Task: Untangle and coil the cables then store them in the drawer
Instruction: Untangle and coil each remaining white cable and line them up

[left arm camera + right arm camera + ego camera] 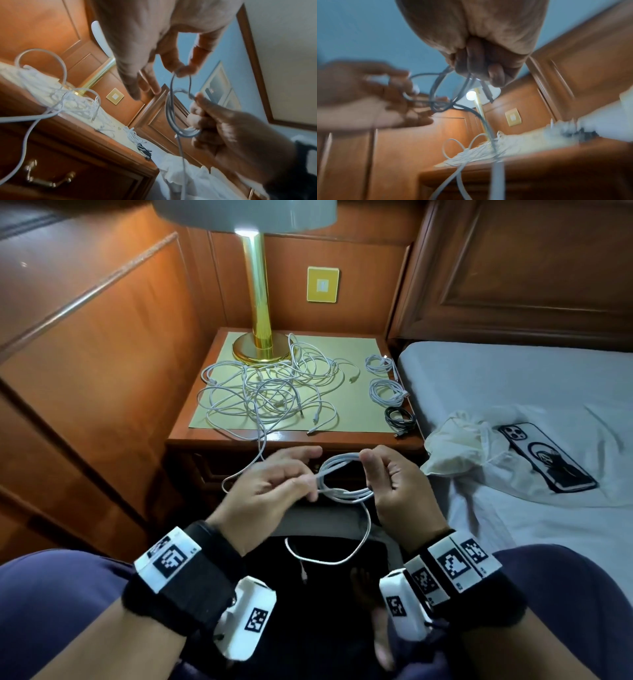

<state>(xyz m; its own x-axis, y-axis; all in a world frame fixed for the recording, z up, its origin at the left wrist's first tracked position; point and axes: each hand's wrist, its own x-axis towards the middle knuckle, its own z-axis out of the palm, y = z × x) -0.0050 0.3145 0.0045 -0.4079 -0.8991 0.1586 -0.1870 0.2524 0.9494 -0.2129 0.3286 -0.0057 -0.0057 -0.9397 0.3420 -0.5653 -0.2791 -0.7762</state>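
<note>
While the right hand grips the half-wound white cable with curled fingers and the left hand pinches its next loop, the free run trails back into the tangled pile on the surface; a snag there could drag other cables off.
</note>
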